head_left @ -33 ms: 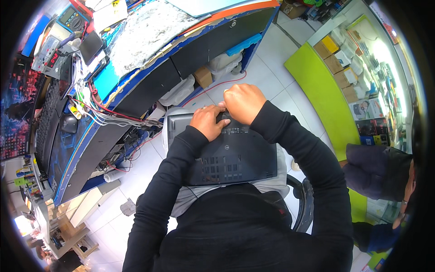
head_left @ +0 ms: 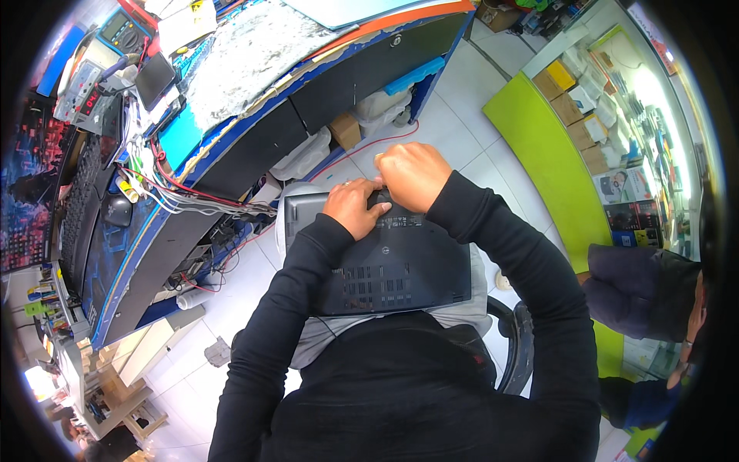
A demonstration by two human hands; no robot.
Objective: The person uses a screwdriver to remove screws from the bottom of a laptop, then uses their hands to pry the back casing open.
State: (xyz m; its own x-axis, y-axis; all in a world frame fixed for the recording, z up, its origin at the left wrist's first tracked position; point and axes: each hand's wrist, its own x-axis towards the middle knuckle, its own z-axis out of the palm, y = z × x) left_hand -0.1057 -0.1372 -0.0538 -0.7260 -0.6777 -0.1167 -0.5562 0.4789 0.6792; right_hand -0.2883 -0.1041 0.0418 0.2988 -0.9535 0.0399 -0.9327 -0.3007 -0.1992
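A black laptop [head_left: 400,266] lies upside down across my lap, its vented underside facing up. My left hand [head_left: 354,208] rests on the laptop's far part, thumb and forefinger apart and pointing toward my right hand. Over the far edge, close beside those fingertips, my right hand [head_left: 416,175] is closed in a fist. Whatever the fist holds is hidden by the fingers. Both forearms wear black sleeves.
A blue-edged workbench [head_left: 254,115] stands at the far left, with a multimeter [head_left: 123,32], a keyboard [head_left: 81,185] and a mouse [head_left: 116,209]. Cables [head_left: 208,203] hang off it. A green-edged display case [head_left: 531,154] and a seated person [head_left: 639,289] are at right.
My right fist has turned very slightly, and its wrist has shifted a little. The left hand and laptop look the same.
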